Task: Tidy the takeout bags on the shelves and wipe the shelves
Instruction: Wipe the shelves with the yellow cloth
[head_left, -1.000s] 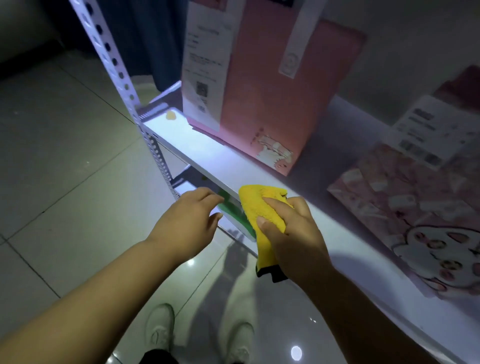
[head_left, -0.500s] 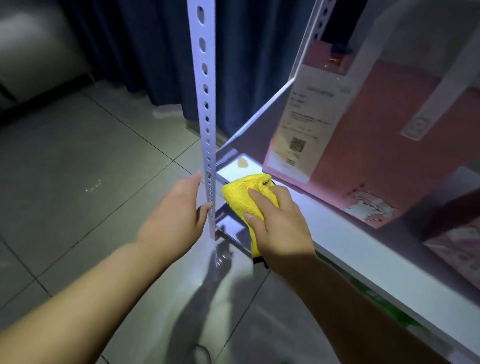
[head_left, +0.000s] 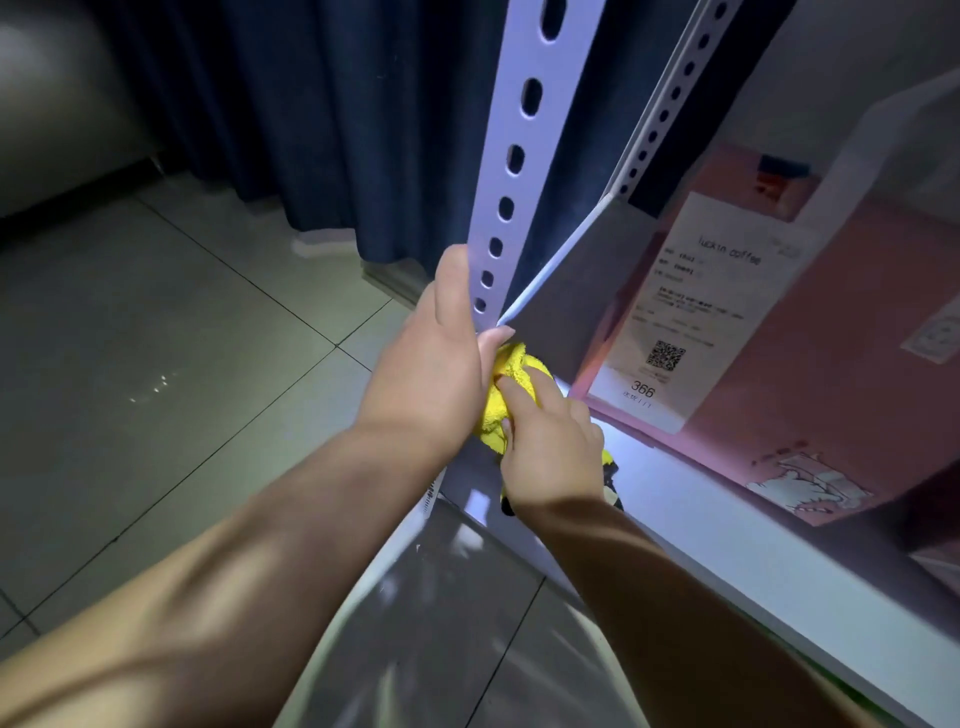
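My right hand grips a yellow cloth and presses it on the left front corner of the white shelf. My left hand holds the perforated white upright post just above that corner, fingers behind its edge and thumb in front. A pink takeout bag with a white receipt numbered 366 stands on the shelf right of the cloth. Part of the cloth is hidden under my hands.
A dark blue curtain hangs behind the rack's left end. Grey floor tiles spread to the left and below. A second perforated post rises at the shelf's back corner.
My right hand has slid the cloth left along the shelf into its corner. My left hand has moved up to take hold of the upright post. The view has come closer.
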